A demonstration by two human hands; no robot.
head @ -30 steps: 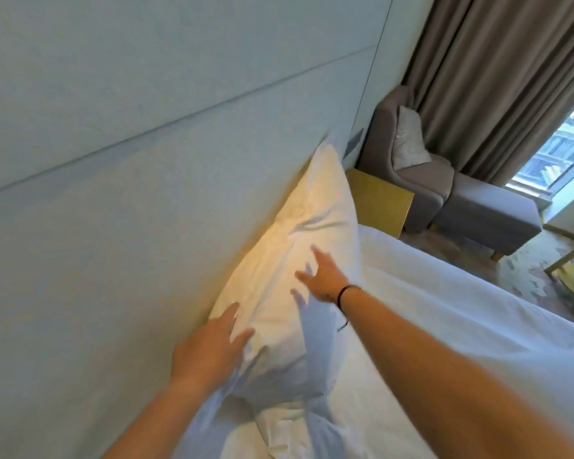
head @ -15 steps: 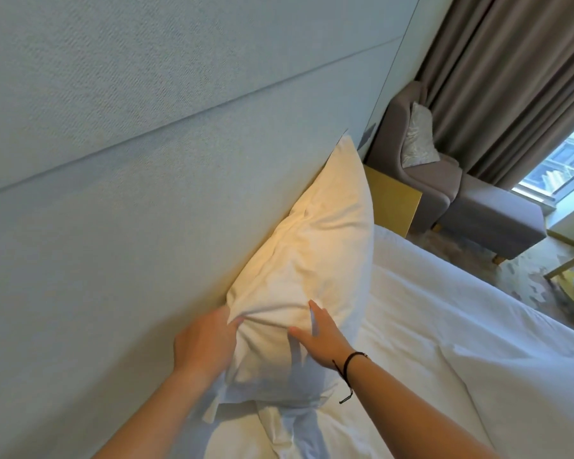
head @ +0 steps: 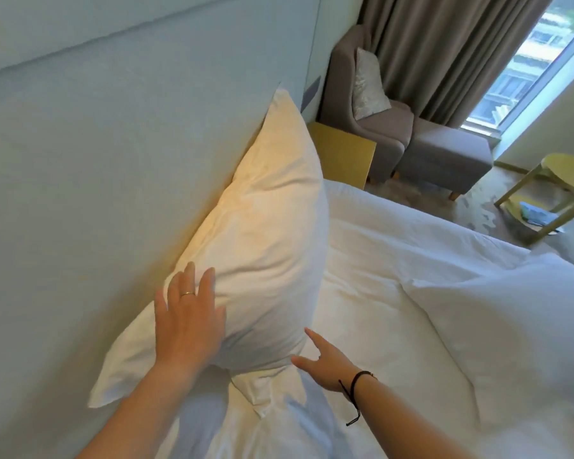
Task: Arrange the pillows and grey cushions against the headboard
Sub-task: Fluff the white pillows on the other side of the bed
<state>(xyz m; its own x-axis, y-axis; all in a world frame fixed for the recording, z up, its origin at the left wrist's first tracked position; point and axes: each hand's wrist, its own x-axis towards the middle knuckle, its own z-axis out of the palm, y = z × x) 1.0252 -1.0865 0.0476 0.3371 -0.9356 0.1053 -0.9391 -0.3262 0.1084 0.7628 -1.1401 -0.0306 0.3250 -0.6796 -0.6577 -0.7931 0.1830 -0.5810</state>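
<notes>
White pillow (head: pixel 262 246) stands on edge on the bed (head: pixel 395 293), leaning against the pale headboard (head: pixel 96 177), long side running along it, far corner up near the wall plate (head: pixel 312 92). Beyond it a yellow nightstand (head: pixel 342 154) sits just past the bed's end, then a grey armchair (head: pixel 355 94) with a pale cushion (head: pixel 367 84), a grey footstool (head: pixel 444 160), brown curtain (head: pixel 444 44) and window (head: pixel 544 61). Yellow side table (head: pixel 550 187) far right on the floor. A second white pillow (head: pixel 511 326) lies flat on the bed at right, well apart from the first. Left hand (head: pixel 188 319) lies flat on the pillow's near face, fingers straight and slightly spread, ring on one finger, pressing, no grasp. Right hand (head: pixel 325 366) is at the pillow's lower near edge, fingers spread loose, forefinger out, thumb tip at the fabric; holding nothing, black cord at the wrist. Pillow's near corner sticks out below the left forearm, touching the headboard. Open duvet between the two pillows.
</notes>
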